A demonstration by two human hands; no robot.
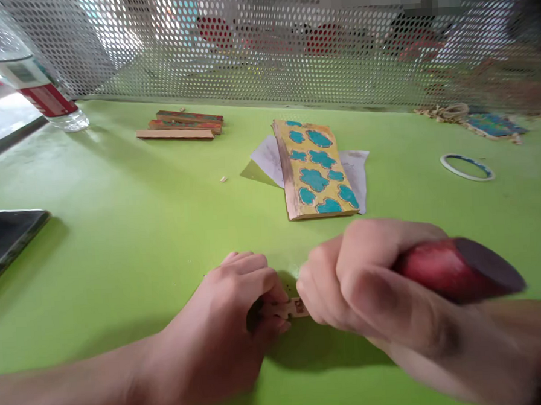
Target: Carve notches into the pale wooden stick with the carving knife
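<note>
My left hand pinches a small notched piece of pale wood against the green tabletop. My right hand is closed in a fist around a red tool handle with a dark end, and its knuckles are right by the wood. Any blade is hidden by the fingers. Farther ahead, a yellow painted wooden board with teal cloud shapes lies on white paper, out of reach of both fingertips.
Several wooden strips lie at the back left, near a plastic water bottle. A phone rests at the left edge. A thin ring and scraps lie at the right, below a perforated metal screen.
</note>
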